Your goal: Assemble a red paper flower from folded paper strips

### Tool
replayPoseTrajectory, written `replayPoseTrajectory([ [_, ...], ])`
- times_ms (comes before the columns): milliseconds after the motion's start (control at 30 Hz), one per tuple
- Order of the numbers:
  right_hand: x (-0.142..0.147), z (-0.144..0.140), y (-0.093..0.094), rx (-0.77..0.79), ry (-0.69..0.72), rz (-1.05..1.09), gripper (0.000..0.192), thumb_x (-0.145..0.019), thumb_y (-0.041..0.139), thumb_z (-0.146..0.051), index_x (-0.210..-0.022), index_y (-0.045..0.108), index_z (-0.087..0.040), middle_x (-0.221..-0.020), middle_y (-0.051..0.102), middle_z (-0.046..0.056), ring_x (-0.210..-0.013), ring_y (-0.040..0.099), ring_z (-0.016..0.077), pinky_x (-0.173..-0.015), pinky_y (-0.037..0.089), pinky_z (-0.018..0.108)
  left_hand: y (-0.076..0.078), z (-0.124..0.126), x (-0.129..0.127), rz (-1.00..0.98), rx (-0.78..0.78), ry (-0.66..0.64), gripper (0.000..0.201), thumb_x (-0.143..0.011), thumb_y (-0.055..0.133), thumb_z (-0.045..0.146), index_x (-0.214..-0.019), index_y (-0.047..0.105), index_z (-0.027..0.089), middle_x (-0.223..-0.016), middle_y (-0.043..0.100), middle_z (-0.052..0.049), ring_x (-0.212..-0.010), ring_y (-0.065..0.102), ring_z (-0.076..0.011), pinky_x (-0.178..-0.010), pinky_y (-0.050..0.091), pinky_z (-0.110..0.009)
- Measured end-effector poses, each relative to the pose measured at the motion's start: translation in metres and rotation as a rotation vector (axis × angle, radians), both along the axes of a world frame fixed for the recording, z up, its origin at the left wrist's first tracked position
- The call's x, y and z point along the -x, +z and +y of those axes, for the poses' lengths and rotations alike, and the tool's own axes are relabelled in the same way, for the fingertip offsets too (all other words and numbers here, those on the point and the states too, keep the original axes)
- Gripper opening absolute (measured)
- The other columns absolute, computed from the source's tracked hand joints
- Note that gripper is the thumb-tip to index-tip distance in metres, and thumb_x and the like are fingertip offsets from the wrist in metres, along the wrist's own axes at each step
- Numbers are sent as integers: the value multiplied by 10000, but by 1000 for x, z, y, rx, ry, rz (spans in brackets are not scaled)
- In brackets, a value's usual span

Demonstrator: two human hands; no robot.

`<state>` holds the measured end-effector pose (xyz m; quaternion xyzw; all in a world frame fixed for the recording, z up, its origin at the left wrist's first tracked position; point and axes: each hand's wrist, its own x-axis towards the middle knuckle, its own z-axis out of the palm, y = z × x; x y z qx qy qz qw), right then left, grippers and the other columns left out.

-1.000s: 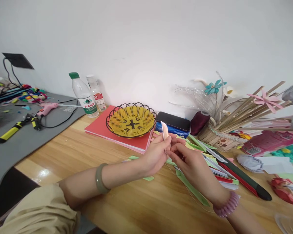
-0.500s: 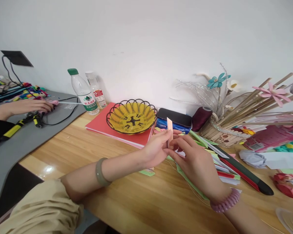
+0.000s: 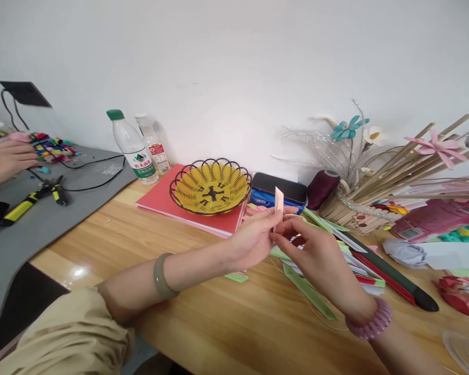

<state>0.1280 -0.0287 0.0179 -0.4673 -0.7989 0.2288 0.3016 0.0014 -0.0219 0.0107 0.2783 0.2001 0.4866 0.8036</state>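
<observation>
A: Head view: folded pink paper strip (image 3: 278,204) is pinched upright between left hand (image 3: 254,242) and right hand (image 3: 310,249), above the table (image 3: 203,291), near the basket (image 3: 210,189).
B: Creasing judged underway; firm fingertip pressure needed next.

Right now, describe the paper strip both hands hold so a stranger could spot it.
Start at the yellow basket on the red folder near the wall. Just right of it, the left hand and right hand meet above the wooden table. The pale pink strip stands upright between their fingertips, unlike the green strips lying flat.
</observation>
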Motion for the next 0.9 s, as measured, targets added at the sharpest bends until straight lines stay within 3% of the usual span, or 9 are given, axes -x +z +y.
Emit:
replayPoseTrajectory([
  [167, -4, 1, 7, 12, -10, -35, 133, -786, 533, -307, -736, 595, -199, -717, 645, -11, -537, 512, 110, -528, 398, 246, 5, -1, 1, 96, -79, 96, 229, -870, 404, 183, -815, 612, 103, -856, 596, -65, -822, 546, -132, -738, 398, -253],
  [267, -9, 3, 10, 14, 27, -31, 170, -803, 521, -338, -751, 622, -212, -710, 653, -17, -530, 502, 106, -513, 388, 239, 6, 1, 3, 96, -17, 173, 239, -881, 372, 174, -809, 591, 109, -796, 607, -64, -762, 567, -130, -704, 407, -263],
  [433, -24, 13, 17, -15, -87, -25, 238, -797, 516, -421, -743, 632, -220, -650, 645, -12, -501, 520, 119, -468, 381, 243, 7, 10, 11, 80, 95, 256, 208, -881, 375, 190, -844, 568, 121, -755, 606, -68, -724, 599, -151, -709, 438, -299],
  [567, -48, 25, 24, -215, -250, -192, 187, -785, 526, -378, -754, 633, -228, -666, 658, 3, -523, 554, 145, -492, 376, 268, 11, 14, 17, 61, 90, 274, 197, -875, 398, 190, -871, 578, 110, -785, 610, -71, -768, 617, -151, -813, 448, -315],
  [633, -61, 31, 26, -247, -347, -424, 154, -779, 523, -339, -750, 634, -236, -682, 665, 19, -543, 559, 174, -493, 351, 286, 12, 15, 19, 70, 89, 283, 194, -873, 405, 189, -885, 579, 105, -793, 611, -73, -771, 620, -151, -826, 456, -320],
  [733, -73, 37, 23, -180, -304, -624, 203, -800, 483, -317, -715, 646, -232, -706, 674, 54, -597, 575, 205, -486, 320, 291, 12, 16, 20, 106, 100, 300, 191, -869, 416, 196, -893, 580, 102, -788, 611, -74, -758, 620, -144, -822, 466, -317],
  [900, -65, 43, 5, -112, -240, -634, 324, -838, 415, -421, -783, 660, -217, -712, 679, 50, -635, 605, 209, -486, 325, 271, 8, 16, 18, 173, 108, 278, 195, -870, 414, 216, -907, 574, 110, -793, 611, -75, -728, 616, -145, -750, 481, -302],
])
